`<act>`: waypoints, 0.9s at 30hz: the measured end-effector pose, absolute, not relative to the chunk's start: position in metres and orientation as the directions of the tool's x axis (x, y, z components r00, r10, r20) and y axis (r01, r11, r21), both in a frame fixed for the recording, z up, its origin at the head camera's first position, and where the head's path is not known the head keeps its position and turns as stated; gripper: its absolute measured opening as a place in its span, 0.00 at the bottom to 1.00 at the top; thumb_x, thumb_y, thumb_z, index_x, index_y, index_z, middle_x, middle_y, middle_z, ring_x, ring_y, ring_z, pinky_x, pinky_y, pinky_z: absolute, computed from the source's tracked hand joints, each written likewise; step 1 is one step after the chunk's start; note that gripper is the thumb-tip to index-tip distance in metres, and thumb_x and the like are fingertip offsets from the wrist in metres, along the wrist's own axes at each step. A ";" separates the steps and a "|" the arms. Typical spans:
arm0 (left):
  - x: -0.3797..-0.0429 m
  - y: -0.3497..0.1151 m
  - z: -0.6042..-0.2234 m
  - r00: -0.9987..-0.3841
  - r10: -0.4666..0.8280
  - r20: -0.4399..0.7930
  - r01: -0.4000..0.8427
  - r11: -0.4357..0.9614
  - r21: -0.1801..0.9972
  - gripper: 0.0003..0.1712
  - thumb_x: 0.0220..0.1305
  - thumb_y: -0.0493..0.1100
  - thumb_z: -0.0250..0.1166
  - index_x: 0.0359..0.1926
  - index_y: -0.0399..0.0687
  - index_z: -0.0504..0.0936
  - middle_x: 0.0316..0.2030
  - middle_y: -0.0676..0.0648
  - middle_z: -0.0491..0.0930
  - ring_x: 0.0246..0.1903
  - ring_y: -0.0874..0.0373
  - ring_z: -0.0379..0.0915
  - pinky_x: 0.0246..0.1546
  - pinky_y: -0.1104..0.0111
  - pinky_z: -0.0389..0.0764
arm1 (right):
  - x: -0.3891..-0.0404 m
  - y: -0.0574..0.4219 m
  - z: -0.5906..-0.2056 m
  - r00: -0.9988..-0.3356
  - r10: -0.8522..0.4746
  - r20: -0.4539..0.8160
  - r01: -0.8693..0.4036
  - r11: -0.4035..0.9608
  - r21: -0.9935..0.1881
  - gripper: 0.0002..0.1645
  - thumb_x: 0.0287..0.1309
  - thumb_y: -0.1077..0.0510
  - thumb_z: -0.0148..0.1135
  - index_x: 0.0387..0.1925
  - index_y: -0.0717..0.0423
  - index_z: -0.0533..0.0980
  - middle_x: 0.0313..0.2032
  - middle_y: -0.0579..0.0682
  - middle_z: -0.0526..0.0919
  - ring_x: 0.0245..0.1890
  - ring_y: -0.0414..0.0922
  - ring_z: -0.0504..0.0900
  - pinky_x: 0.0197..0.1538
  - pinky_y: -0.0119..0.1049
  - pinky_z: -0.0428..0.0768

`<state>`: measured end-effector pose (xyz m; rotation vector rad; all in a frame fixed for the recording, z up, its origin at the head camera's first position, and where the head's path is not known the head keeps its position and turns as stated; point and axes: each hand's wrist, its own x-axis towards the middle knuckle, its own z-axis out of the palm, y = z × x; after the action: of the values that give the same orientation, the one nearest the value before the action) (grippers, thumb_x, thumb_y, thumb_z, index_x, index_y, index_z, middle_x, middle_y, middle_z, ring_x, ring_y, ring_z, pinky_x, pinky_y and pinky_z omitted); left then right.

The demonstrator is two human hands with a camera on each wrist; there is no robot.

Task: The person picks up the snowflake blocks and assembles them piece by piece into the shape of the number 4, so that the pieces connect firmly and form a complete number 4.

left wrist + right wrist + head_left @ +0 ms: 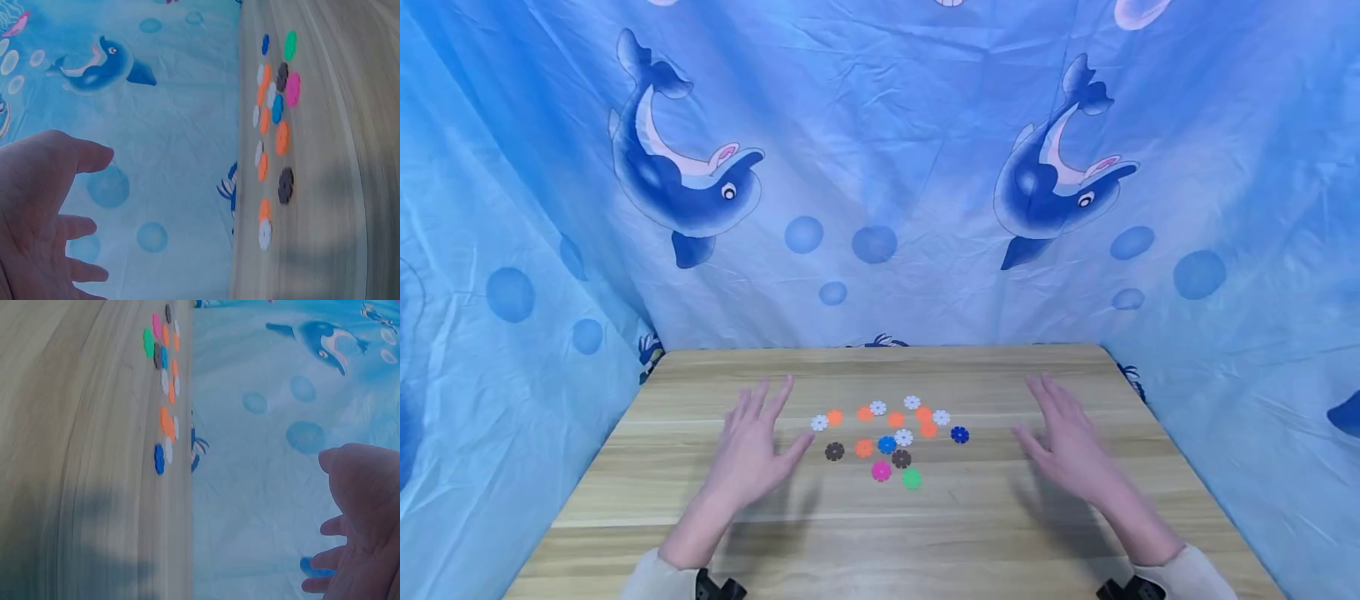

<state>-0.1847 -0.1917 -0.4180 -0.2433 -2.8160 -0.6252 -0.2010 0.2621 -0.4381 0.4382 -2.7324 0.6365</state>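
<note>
Several flat, notched plastic discs lie scattered over the middle of the wooden table (pixel 925 542). Among them are a magenta disc (pixel 882 472), a green disc (pixel 912 478), a dark blue disc (pixel 960 435), a lighter blue disc (pixel 887 445), a black disc (pixel 834 452), and white and orange ones. Left of the discs, my left hand (pixel 751 458) hovers with fingers spread and nothing in it, its thumb nearest a white disc (pixel 819 423). My right hand (pixel 1067 450) hovers to their right, also bare, fingers extended. In both wrist views the discs appear beyond the hands.
A blue curtain (pixel 880 150) printed with dolphins and bubbles hangs behind the table and along both sides. Dark straps (pixel 718 587) circle the wrists by the pale sleeves (pixel 658 579). Shadows of the hands fall on the wood.
</note>
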 end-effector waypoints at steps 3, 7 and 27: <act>-0.188 -0.184 -0.418 -0.954 0.129 0.270 0.235 0.880 0.412 0.52 0.71 0.61 0.68 0.85 0.52 0.54 0.82 0.30 0.51 0.80 0.21 0.45 0.78 0.28 0.50 | -0.207 0.252 -0.439 -0.908 -0.246 0.339 -0.373 0.842 -0.390 0.49 0.74 0.48 0.65 0.82 0.66 0.54 0.80 0.75 0.53 0.79 0.75 0.55 0.78 0.76 0.56; -0.193 -0.174 -0.419 -0.950 0.151 0.273 0.268 0.843 0.467 0.51 0.70 0.59 0.70 0.85 0.52 0.56 0.83 0.33 0.53 0.80 0.25 0.49 0.77 0.30 0.55 | -0.212 0.239 -0.439 -0.907 -0.262 0.331 -0.386 0.831 -0.400 0.50 0.73 0.49 0.66 0.81 0.67 0.54 0.80 0.74 0.54 0.78 0.75 0.56 0.78 0.75 0.58; -0.218 -0.140 -0.444 -0.953 0.238 0.186 0.301 0.710 0.636 0.33 0.68 0.44 0.74 0.72 0.44 0.78 0.67 0.42 0.82 0.53 0.43 0.87 0.60 0.51 0.86 | -0.240 0.155 -0.456 -0.853 -0.417 0.315 -0.519 0.742 -0.423 0.41 0.70 0.50 0.70 0.77 0.58 0.66 0.75 0.62 0.69 0.76 0.62 0.69 0.75 0.60 0.75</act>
<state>-0.2181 -0.1401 -0.4440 -0.4460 -2.8213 -1.0737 -0.2405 0.1553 -0.4556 0.7452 -2.7422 0.7545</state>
